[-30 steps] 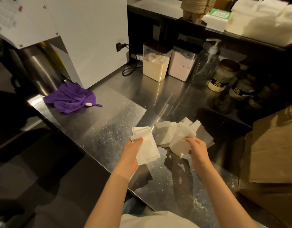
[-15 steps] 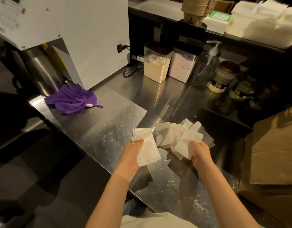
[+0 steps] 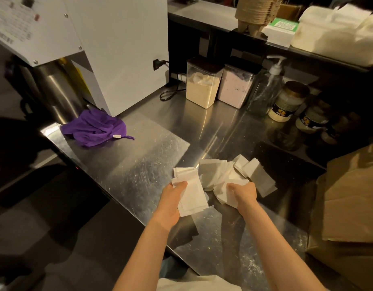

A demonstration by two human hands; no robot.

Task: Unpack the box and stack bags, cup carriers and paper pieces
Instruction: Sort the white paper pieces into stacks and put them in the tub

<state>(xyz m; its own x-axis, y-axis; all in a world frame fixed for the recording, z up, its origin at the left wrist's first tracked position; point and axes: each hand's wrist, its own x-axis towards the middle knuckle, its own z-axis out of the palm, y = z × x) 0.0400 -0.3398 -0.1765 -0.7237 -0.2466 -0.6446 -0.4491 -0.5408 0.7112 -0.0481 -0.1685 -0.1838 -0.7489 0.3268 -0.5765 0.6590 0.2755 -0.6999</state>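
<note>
left hand [image 3: 172, 201]: we see it gripping a neat stack of white paper pieces [image 3: 192, 193], thumb curled on top, fingers underneath, held just above the counter [image 3: 139, 164].
right hand [image 3: 243, 193]: fingers curled down on a loose pile of papers [image 3: 221, 177], pinching some sheets at its near edge.
pile location: on the steel counter, just right of the held stack, fanned out messily.
brown bags [image 3: 349, 206]: stacked at the right edge.
purple cloth [image 3: 95, 128]: far left, beside the white machine [image 3: 118, 49].
back row: two tubs [image 3: 202, 85], pump bottle [image 3: 265, 89], jars [image 3: 286, 101].
</note>
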